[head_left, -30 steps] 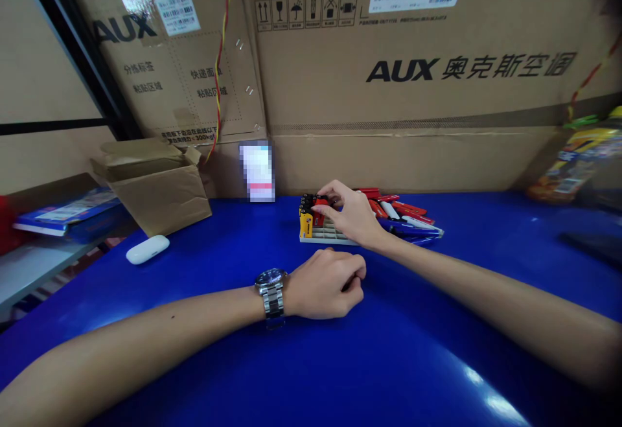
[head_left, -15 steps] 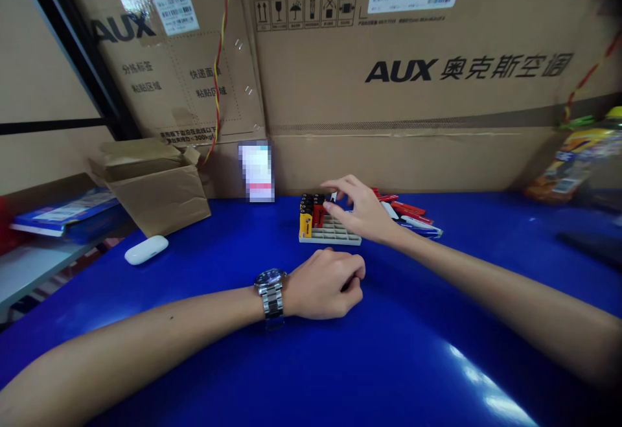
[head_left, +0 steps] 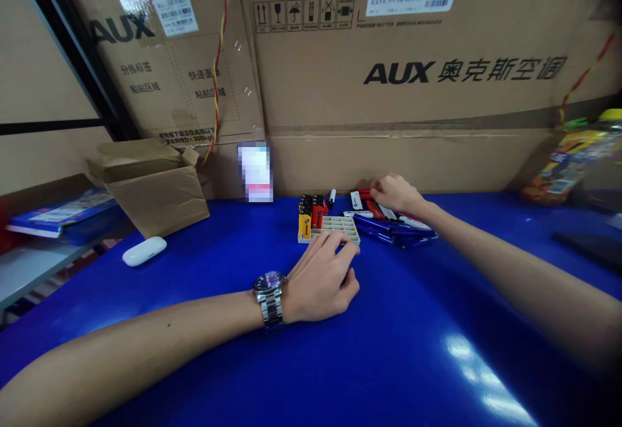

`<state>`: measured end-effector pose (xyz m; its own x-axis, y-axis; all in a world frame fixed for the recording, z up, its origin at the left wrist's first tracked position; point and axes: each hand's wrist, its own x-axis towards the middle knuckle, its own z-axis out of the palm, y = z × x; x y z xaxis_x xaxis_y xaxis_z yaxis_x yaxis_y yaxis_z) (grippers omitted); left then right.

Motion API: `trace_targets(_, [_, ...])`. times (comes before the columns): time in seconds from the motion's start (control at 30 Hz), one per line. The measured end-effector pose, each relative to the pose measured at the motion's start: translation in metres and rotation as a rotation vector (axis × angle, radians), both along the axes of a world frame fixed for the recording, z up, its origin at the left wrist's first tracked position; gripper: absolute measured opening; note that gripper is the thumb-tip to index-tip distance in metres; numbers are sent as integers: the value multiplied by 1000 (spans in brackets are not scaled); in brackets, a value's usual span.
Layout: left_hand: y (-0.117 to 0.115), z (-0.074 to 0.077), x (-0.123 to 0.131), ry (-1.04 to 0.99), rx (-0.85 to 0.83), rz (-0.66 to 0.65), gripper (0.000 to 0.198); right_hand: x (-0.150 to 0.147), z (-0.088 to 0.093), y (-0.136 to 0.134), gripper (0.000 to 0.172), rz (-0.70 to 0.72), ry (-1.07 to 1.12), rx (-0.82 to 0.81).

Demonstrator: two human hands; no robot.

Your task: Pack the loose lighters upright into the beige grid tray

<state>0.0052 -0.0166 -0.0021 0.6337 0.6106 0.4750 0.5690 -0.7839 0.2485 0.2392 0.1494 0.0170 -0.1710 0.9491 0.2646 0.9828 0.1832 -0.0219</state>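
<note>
A grey gridded tray [head_left: 340, 225] stands on the blue table [head_left: 311, 349], with several yellow and red lighters [head_left: 311, 210] upright in its left cells. My left hand [head_left: 321, 278], watch on the wrist, lies just before the tray, fingers stretched forward and touching its front edge. My right hand [head_left: 394, 194] is further back to the right, fingers curled down onto a pile of loose red, white and blue lighters [head_left: 393, 223]. Whether it grips one is hidden. One lighter [head_left: 332, 196] lies behind the tray.
A small open cardboard box [head_left: 153, 184] and a white earbud case [head_left: 144, 251] sit at the left. Large AUX cartons [head_left: 413, 77] wall off the back. A colourful packet [head_left: 573, 158] is at the far right, and books [head_left: 63, 213] lie on a side shelf.
My right hand left the tray and moved right and back onto the loose pile. My left hand uncurled and slid forward to the tray's front edge.
</note>
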Motion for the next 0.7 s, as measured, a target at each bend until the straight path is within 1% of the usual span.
trace_targets(0.03, [0, 0, 0, 0, -6, 10, 27, 0, 0, 0, 28, -17, -11, -5])
trace_targets(0.13, [0, 0, 0, 20, -42, 28, 27, -4, 2, -2, 28, -8, -47, -23])
trace_targets(0.27, [0, 0, 0, 28, -51, 37, 24, -10, 6, -13, 34, -74, -96, -25])
trace_targets(0.37, [0, 1, 0, 41, -52, 40, 19, -15, 9, -23, 39, -99, -145, -120])
trace_targets(0.43, [-1, 2, 1, 53, -57, 43, 16, -19, 11, -28, 40, -117, -127, -215])
trace_targets(0.5, [-1, 3, 1, 57, -60, 40, 13, -22, 11, -29, 38, -126, -98, -273])
trace_targets(0.57, [-1, 3, 1, 55, -57, 37, 11, -24, 11, -29, 34, -117, -73, -250])
trace_targets(0.7, [0, 2, 0, 48, -45, 29, 10, -28, 14, -32, 30, -57, 10, -31])
